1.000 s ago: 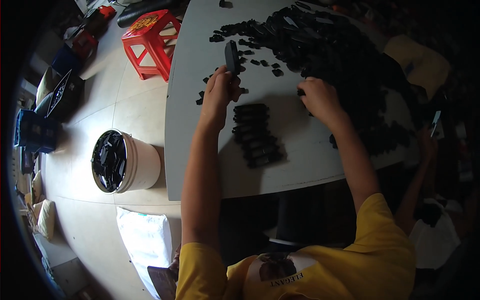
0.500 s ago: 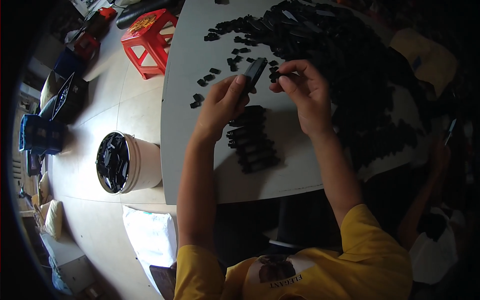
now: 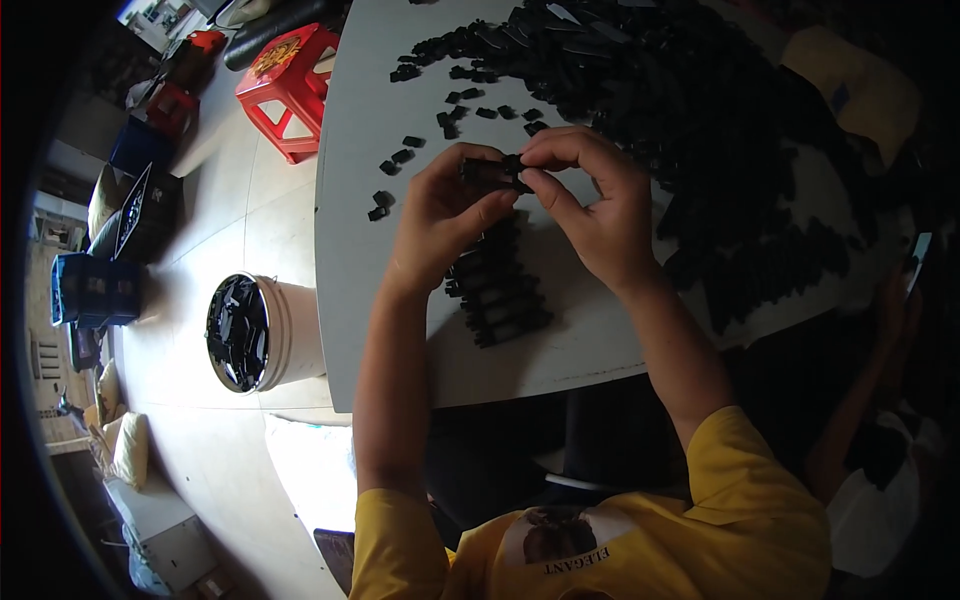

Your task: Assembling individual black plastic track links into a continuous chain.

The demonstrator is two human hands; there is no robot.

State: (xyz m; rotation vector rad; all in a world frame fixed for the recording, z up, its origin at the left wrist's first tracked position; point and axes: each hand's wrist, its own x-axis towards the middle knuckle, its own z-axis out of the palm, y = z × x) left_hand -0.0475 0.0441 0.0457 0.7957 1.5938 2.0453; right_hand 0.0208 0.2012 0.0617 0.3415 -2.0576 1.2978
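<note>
- While the left hand (image 3: 430,217) curls closed round a black part (image 3: 484,173), right hand (image 3: 605,205) pinches at its end
- table (image 3: 600,335) — smooth, pale
- part — slim (half hidden)

A pale floor (image 3: 185,370) with thin joint lines spans the left, brightest at mid-left. A red stool (image 3: 285,85) stands upper left, beside a pale table (image 3: 345,290) filling the centre. A blue crate (image 3: 110,290) sits far left. Darkness covers the right.

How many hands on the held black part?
2 on the black part: left hand at its left side, right hand pinching at its right end. Some fingers are hidden.
</note>
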